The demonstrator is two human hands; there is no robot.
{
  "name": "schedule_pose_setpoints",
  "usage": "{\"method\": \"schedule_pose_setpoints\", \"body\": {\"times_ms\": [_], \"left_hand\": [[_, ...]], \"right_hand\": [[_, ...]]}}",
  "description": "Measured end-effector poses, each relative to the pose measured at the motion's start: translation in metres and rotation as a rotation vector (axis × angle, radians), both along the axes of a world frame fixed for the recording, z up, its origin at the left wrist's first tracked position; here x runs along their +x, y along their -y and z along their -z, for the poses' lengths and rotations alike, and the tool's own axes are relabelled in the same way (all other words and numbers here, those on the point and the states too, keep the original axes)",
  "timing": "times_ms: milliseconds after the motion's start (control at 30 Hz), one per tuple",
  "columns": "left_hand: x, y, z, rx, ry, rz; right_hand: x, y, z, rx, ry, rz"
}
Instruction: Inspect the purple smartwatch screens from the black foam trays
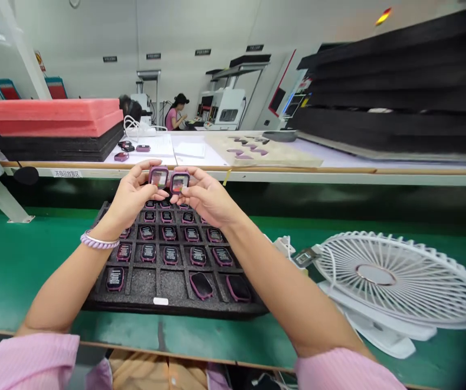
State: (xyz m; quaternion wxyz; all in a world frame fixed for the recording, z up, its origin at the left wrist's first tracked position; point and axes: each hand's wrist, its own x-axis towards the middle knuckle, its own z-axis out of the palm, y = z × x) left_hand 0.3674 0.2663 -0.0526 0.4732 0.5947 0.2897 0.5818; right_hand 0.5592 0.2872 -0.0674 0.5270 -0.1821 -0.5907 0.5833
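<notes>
My left hand (135, 189) pinches a purple-framed smartwatch case (158, 177) by its edge. Beside it, my right hand (206, 194) grips a second purple smartwatch case (179, 182), its thumb at the lower right corner of the glass. Both cases are held up side by side with bright reflections on their faces. Below them lies a black foam tray (135, 302) with square pockets. Most visible pockets hold purple watch cases showing white text; two in the front row have dark screens (201, 285). Two front-row pockets hold no watch. My hands hide part of the tray's far rows.
A white fan (399, 279) stands at the right on the green bench (33, 260). Behind runs a shelf (265, 176) with red foam (54, 116), papers, loose watch cases (121, 156), a cream tray (265, 151) and stacked black trays (387, 97). A person (176, 112) sits farther back.
</notes>
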Motion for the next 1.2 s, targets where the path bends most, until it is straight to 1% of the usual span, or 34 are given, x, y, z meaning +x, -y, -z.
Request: {"method": "schedule_pose_setpoints", "body": {"times_ms": [133, 267, 367, 467, 533, 600, 667, 733, 833, 933, 1000, 1067, 1200], "left_hand": [[-0.001, -0.028, -0.016, 0.063, 0.002, -0.03], [0.0, -0.044, -0.034, 0.176, 0.03, -0.069], [0.001, -0.048, -0.048, 0.237, 0.052, -0.1], [-0.001, -0.047, -0.061, 0.259, 0.067, -0.113], [-0.004, -0.043, -0.065, 0.259, 0.077, -0.102], [-0.007, -0.035, -0.066, 0.258, 0.086, -0.083], [-0.009, -0.025, -0.061, 0.254, 0.086, -0.069], [-0.01, -0.011, -0.049, 0.228, 0.071, -0.057], [-0.008, 0.012, -0.025, 0.153, 0.05, -0.031], [-0.005, 0.028, 0.0, 0.081, 0.057, -0.025], [-0.004, 0.033, 0.011, 0.041, 0.066, -0.032], [-0.003, 0.035, 0.019, 0.01, 0.065, -0.034], [-0.003, 0.036, 0.025, -0.01, 0.052, -0.036]], "right_hand": [[-0.001, -0.028, -0.029, 0.12, -0.015, 0.066], [-0.001, -0.04, -0.053, 0.19, -0.021, 0.071], [-0.002, -0.038, -0.067, 0.21, -0.016, 0.092], [-0.003, -0.029, -0.079, 0.195, -0.008, 0.118], [-0.003, -0.022, -0.084, 0.193, -0.005, 0.128], [-0.003, -0.015, -0.085, 0.204, -0.012, 0.122], [-0.002, -0.006, -0.079, 0.202, -0.029, 0.108], [-0.001, 0.004, -0.067, 0.163, -0.04, 0.098], [0.0, 0.021, -0.038, 0.059, -0.048, 0.055], [-0.002, 0.039, -0.011, -0.039, -0.07, 0.0], [-0.005, 0.048, 0.002, -0.081, -0.085, -0.013], [-0.008, 0.053, 0.009, -0.101, -0.09, -0.006], [-0.01, 0.053, 0.016, -0.098, -0.086, 0.032]]}}
